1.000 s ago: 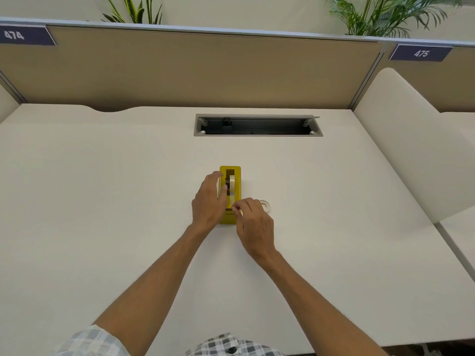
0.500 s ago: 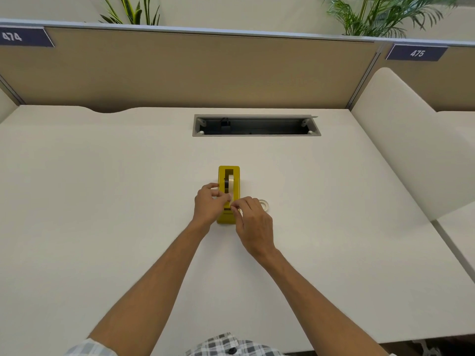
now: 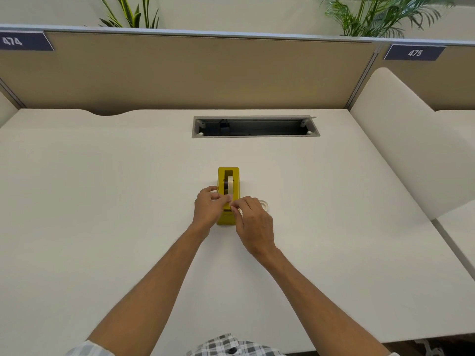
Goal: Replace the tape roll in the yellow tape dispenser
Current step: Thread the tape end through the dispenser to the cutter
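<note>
While your hands meet mid-desk, wide bare room lies around them on the off-white desk (image 3: 102,201). Your left hand (image 3: 208,209) and right hand (image 3: 253,222) pinch tape at the yellow plastic tape dispenser (image 3: 228,196), its pale roll (image 3: 230,183) seated inside. A clear tape roll (image 3: 264,204) lies just right; the grey cable slot (image 3: 255,126) sits beyond.

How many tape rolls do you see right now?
2: one tape roll seated in the yellow dispenser; a second roll on the desk, partly hidden behind the right hand.
</note>
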The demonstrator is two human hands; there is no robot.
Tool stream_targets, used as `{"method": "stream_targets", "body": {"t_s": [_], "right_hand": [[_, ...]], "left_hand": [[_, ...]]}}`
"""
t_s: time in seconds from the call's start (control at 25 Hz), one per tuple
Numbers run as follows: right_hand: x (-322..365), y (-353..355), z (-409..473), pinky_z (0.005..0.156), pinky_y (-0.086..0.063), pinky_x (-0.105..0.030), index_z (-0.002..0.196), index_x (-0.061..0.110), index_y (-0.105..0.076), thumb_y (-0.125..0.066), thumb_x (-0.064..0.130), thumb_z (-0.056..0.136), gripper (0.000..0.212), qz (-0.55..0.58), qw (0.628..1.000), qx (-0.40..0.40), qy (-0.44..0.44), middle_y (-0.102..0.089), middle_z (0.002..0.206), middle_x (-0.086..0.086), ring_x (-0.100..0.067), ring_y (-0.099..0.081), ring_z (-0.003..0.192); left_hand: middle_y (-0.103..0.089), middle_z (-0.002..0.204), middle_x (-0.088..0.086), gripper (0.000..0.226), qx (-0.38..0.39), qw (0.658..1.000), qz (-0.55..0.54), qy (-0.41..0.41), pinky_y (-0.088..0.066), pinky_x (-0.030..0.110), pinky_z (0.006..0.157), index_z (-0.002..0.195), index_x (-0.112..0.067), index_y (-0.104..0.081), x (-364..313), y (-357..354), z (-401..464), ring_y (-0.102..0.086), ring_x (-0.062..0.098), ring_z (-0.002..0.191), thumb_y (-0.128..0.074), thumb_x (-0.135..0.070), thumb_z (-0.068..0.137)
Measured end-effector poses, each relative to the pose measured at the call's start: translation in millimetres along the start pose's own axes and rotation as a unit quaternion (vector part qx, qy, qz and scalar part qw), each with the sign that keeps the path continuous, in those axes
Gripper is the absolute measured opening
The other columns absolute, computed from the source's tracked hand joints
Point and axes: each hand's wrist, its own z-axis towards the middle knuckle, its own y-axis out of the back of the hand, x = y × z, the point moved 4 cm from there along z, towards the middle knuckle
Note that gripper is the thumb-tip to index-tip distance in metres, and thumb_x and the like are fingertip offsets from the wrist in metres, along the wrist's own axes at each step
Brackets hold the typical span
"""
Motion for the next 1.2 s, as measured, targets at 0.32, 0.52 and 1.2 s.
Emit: {"method": "stream_targets", "body": {"t_s": [0.32, 0.52, 1.2], "right_hand": [[6, 7, 10, 0.054, -0.05, -0.028, 0.092, 0.013, -0.066, -0.056, 0.018, 0.095, 0.011, -0.001, 1.0, -0.005, 0.013, -0.067, 0.088, -0.001, -0.017, -0.061, 0.078], [7, 12, 23, 0.049, -0.049, -0.03, 0.092, 0.013, -0.064, -0.049, 0.022, 0.097, 0.018, -0.002, 1.0, -0.006, 0.019, -0.065, 0.088, 0.0, -0.018, -0.059, 0.079], [-12, 7, 101, 0.072, -0.052, -0.031, 0.106, 0.01, -0.066, -0.053, 0.019, 0.098, 0.017, -0.07, 0.993, 0.092, 0.014, -0.067, 0.104, -0.006, -0.02, -0.06, 0.092]], "left_hand": [[-0.048, 0.14, 0.001, 0.038, -0.029, 0.993, 0.072, -0.092, -0.038, 0.036, 0.108, 0.126, -0.022, -0.056, -5, 4, 18, -0.04, 0.02, 0.134, -0.055, -0.007, 0.09], [-0.031, 0.153, -0.001, 0.051, 0.048, 0.967, 0.201, -0.148, -0.025, 0.053, 0.115, 0.136, -0.026, -0.049, -7, 0, 34, -0.023, 0.019, 0.144, -0.065, -0.022, 0.087], [-0.037, 0.147, 0.001, 0.049, 0.038, 0.976, 0.167, -0.133, -0.032, 0.052, 0.111, 0.125, -0.032, -0.058, -5, 5, 44, -0.031, 0.02, 0.139, -0.075, -0.033, 0.079]]}}
